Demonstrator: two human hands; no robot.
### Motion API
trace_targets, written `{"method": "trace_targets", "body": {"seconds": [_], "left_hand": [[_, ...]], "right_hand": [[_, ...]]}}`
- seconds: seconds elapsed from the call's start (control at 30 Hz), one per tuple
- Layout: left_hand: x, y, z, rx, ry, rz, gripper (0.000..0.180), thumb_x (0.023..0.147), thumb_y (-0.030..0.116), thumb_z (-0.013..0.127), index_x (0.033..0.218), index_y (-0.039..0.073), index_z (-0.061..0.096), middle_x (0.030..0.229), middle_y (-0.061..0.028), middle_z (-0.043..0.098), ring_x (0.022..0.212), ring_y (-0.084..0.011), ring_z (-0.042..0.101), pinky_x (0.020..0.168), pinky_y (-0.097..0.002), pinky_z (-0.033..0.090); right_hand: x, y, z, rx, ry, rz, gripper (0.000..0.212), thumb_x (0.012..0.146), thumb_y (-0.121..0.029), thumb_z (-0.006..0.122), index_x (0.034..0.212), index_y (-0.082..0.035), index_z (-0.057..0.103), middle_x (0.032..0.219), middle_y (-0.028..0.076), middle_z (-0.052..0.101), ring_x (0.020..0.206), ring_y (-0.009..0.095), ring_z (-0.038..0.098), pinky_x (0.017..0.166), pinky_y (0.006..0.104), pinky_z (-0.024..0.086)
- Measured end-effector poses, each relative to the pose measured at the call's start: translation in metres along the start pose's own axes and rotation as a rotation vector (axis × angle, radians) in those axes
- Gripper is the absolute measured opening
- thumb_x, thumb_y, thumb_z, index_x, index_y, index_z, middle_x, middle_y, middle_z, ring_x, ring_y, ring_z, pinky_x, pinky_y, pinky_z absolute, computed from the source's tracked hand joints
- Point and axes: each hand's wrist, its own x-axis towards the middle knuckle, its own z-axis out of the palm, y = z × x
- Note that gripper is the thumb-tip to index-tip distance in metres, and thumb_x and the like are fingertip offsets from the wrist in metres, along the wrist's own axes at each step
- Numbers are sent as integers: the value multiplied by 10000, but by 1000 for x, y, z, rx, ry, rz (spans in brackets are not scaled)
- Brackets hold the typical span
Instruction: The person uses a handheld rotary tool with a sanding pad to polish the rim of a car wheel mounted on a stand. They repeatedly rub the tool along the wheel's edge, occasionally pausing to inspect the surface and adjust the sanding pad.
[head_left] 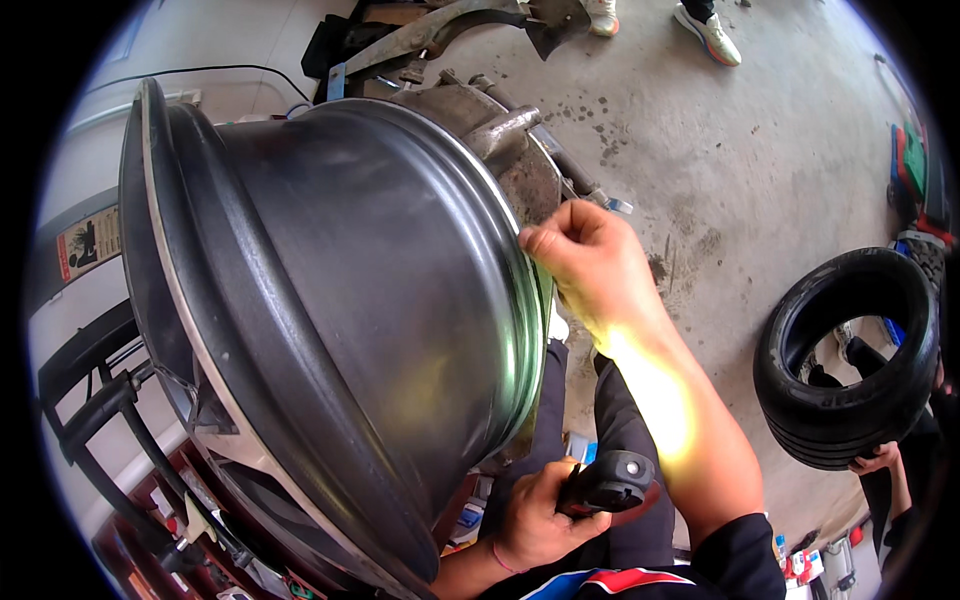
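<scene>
A large dark grey wheel rim [350, 230], with no tire on it, is mounted on a metal machine and fills the left half of the head view. My right hand [592, 250] is at the rim's right lip, thumb and fingers closed together against the edge; anything between them is hidden. Lower down, my left hand [540, 520] is wrapped around a black handheld flashlight [610, 482] with a round head. A bright yellowish patch of light falls on my right forearm, and a greenish glow shows on the lip nearby.
Behind the rim stand worn metal machine parts [510, 130]. At right, another person's hand [880, 458] supports a black tire [850, 360]. A shoe [710, 35] is on the concrete floor at the top. A black metal frame [110, 400] stands at left.
</scene>
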Motion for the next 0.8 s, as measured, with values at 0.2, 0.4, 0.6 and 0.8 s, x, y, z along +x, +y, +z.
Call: {"method": "trace_targets", "body": {"seconds": [0.2, 0.4, 0.6, 0.8], "left_hand": [[15, 7, -2, -34, 107, -139, 483, 806, 247, 882, 1127, 30, 593, 867, -118, 654, 764, -276, 675, 692, -381, 532], [49, 14, 2, -39, 115, -146, 389, 834, 164, 840, 1089, 24, 582, 893, -131, 660, 786, -271, 678, 692, -378, 529], [25, 51, 4, 153, 182, -212, 433, 831, 182, 821, 1158, 20, 588, 997, -179, 678, 920, -364, 697, 797, -430, 546], [-36, 155, -36, 238, -228, -136, 600, 773, 230, 901, 1201, -27, 568, 836, -99, 723, 713, -204, 747, 651, -333, 577]], "right_hand": [[-74, 30, -57, 208, -221, -2, 368, 901, -203, 803, 1166, -17, 628, 953, 34, 686, 766, 125, 647, 669, 296, 539], [-129, 19, -99, 31, -522, 227, 440, 933, -64, 757, 1330, 24, 589, 1032, 115, 731, 860, 217, 744, 748, 346, 619], [-120, 15, -100, 226, -291, 34, 129, 952, -21, 625, 1067, 29, 593, 960, 173, 722, 805, 277, 745, 712, 388, 629], [-56, 4, -64, -94, -219, -170, 190, 935, -74, 640, 1085, 40, 610, 977, 104, 683, 911, 175, 668, 830, 306, 530]]}}
